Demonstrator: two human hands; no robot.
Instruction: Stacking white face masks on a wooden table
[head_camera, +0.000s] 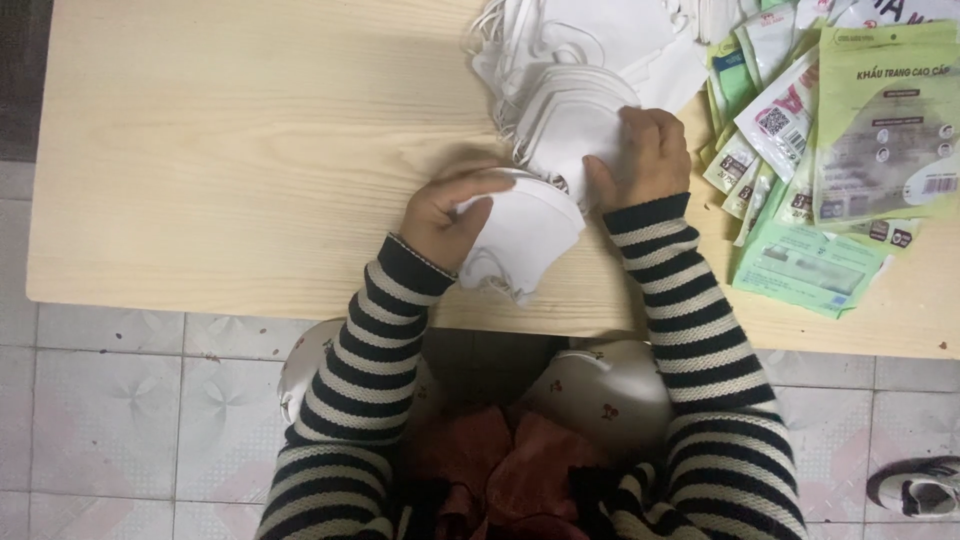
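Home packing spot: wooden table (230, 150), tiled floor (110, 400), stacked mask packets (850, 150).

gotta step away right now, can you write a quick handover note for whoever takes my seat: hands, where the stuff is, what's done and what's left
Left hand: holds a small stack of white face masks near the front table edge.
Right hand: rests on the big pile of white masks at the back of the wooden table, fingers gripping the nearest ones.
Green and white packets: fanned out to the right of the pile, flat on the table.
Done: a few masks are separated from the pile into the left hand.
Left: most masks sit loose in the pile; whether any packet is filled cannot be told.
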